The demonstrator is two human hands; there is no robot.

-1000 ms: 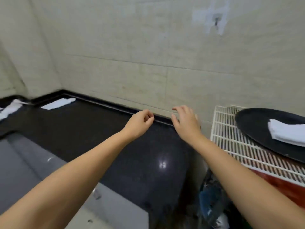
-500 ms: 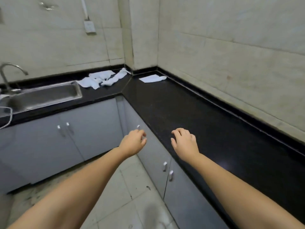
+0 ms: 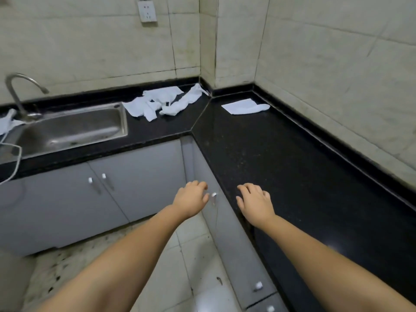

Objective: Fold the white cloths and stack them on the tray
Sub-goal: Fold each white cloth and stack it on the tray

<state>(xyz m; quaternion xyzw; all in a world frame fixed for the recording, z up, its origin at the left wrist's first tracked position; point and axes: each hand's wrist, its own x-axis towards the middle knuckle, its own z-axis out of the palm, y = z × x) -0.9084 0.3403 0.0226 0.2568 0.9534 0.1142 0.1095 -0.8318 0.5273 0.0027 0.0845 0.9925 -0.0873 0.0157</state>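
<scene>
Partly cropped: white cloth (image 3: 5, 124) beside sink (image 3: 67, 129).

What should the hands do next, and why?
Probably reach forward to the flat cloth near the counter corner and pick it up. Both the left hand and the right hand hold nothing, with loosely curled fingers, and no cloth lies near them. That cloth lies apart from the crumpled pile beside the sink, on the right hand's side.

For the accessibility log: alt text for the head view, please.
Two empty hands, left hand and right hand, reach over a black L-shaped counter toward crumpled white cloths beside a steel sink; one flat cloth lies in the corner.
</scene>
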